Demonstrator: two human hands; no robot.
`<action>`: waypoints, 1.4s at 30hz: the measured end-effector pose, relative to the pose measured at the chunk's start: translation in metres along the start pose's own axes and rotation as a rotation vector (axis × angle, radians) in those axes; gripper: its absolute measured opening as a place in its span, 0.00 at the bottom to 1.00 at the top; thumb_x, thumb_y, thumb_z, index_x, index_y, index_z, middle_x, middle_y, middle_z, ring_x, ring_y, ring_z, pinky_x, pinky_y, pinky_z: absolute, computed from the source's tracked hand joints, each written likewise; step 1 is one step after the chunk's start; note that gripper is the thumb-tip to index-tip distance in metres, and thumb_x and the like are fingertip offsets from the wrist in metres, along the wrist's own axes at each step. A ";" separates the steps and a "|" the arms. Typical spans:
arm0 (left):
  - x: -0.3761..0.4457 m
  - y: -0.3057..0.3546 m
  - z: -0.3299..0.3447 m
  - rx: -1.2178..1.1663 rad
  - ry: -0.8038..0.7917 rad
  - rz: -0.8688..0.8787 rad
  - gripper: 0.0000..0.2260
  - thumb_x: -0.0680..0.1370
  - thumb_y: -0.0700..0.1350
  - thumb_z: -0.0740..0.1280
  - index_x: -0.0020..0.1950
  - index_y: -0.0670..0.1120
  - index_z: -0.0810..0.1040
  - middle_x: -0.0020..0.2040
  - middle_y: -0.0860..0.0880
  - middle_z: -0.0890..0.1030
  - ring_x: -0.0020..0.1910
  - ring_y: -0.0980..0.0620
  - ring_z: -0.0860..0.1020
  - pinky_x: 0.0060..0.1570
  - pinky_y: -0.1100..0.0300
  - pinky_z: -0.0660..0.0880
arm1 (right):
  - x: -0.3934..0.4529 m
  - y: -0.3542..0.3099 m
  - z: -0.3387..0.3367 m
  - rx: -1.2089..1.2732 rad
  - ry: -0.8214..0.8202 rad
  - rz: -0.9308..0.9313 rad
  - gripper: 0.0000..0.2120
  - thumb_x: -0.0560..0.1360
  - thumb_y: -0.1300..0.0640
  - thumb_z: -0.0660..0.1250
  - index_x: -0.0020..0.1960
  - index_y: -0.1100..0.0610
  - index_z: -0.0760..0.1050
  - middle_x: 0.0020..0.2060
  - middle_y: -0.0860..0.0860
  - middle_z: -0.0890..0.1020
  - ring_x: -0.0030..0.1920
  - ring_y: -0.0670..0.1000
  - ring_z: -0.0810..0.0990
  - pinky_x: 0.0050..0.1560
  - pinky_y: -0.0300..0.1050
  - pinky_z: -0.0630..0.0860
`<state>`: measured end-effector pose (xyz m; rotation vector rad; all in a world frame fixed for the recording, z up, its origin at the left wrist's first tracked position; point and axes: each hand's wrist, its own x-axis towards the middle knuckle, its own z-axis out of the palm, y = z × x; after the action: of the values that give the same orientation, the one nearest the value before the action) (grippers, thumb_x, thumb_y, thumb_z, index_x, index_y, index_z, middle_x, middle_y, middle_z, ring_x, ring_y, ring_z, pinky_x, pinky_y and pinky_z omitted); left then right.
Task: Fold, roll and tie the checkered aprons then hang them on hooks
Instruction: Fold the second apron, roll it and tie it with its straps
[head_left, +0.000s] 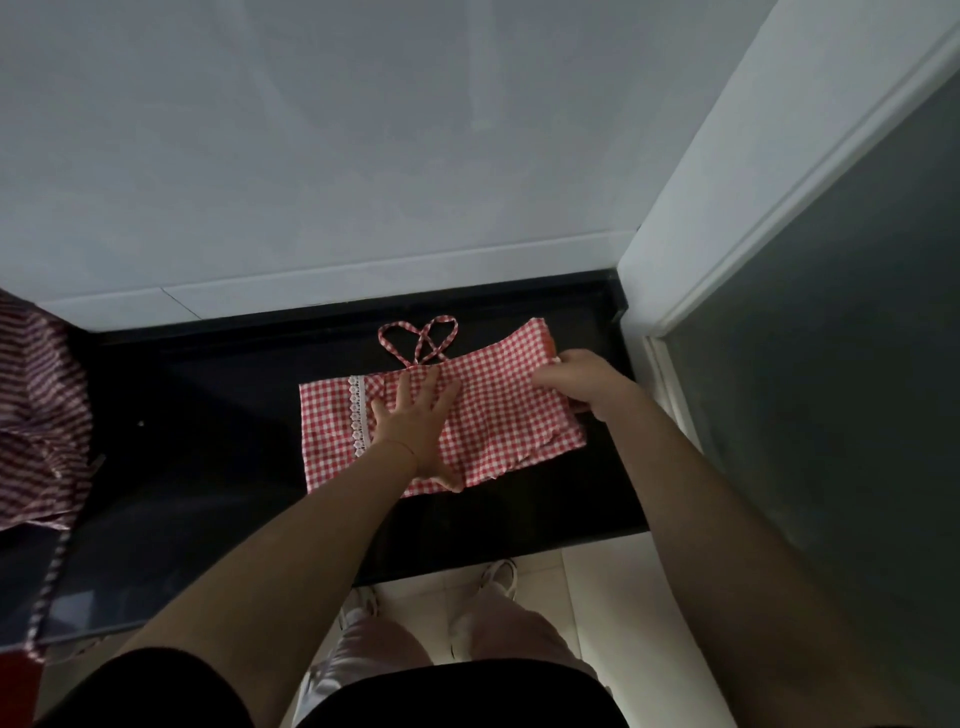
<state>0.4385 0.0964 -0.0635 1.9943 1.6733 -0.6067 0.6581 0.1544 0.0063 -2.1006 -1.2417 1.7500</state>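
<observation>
A red-and-white checkered apron (498, 410) lies folded into a wide band on the black counter (208, 415). A white lace strip (359, 415) runs across its left part, and its strap loops (418, 338) lie on the counter behind it. My left hand (415, 426) presses flat on the middle of the cloth with fingers spread. At the apron's right end my right hand (582, 379) pinches the edge of the fabric with curled fingers.
A second checkered apron (41, 410) lies bunched at the counter's left end, one strap (49, 587) hanging over the front edge. A pale wall stands behind the counter, a white frame and dark panel (831, 364) to the right. Tiled floor and my shoes show below.
</observation>
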 end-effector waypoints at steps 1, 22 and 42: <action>0.001 0.001 0.001 0.003 0.007 -0.003 0.65 0.60 0.69 0.76 0.78 0.57 0.32 0.79 0.48 0.32 0.77 0.36 0.35 0.70 0.26 0.48 | -0.006 -0.007 0.005 -0.003 -0.013 -0.051 0.10 0.76 0.56 0.69 0.57 0.54 0.77 0.54 0.52 0.82 0.46 0.49 0.79 0.37 0.42 0.72; -0.059 -0.112 0.018 -1.215 0.262 -0.492 0.12 0.80 0.47 0.58 0.58 0.47 0.79 0.55 0.47 0.80 0.49 0.48 0.79 0.51 0.51 0.78 | -0.036 -0.073 0.207 -0.530 0.031 -0.291 0.18 0.76 0.55 0.68 0.64 0.57 0.72 0.50 0.52 0.79 0.49 0.52 0.80 0.47 0.43 0.75; -0.045 -0.111 0.020 -1.091 0.252 -0.516 0.11 0.80 0.52 0.64 0.43 0.46 0.75 0.39 0.50 0.77 0.33 0.56 0.73 0.31 0.62 0.67 | 0.002 -0.025 0.179 -0.680 0.425 -0.586 0.04 0.79 0.60 0.63 0.45 0.55 0.75 0.47 0.48 0.75 0.46 0.47 0.74 0.48 0.45 0.77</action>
<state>0.3213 0.0657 -0.0600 0.8764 2.0230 0.4000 0.4906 0.1035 -0.0370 -1.9099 -2.1954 0.6429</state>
